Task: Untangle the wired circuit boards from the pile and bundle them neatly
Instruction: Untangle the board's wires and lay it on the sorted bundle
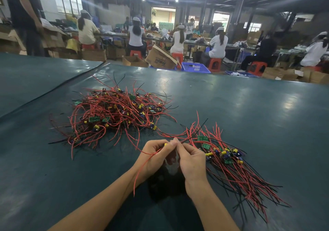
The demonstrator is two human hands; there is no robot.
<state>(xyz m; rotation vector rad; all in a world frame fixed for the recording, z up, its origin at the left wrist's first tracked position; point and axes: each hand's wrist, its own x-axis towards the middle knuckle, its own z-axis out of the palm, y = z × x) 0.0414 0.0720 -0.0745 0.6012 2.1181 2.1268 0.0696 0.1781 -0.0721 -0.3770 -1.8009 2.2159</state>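
Note:
A tangled pile of small green circuit boards with red and black wires lies on the dark green table, ahead and to the left. A sorted bundle lies at the right, its wires fanned toward the near right. My left hand pinches a small board with a yellow part, and a red wire trails down from it along my wrist. My right hand pinches wire right beside the left fingertips. Red and black strands run from my fingers to both the pile and the bundle.
The dark green table cover stretches wide, with a seam fold at the far left. Beyond the far edge are cardboard boxes, a blue crate, red stools and seated workers. A person stands at the far left.

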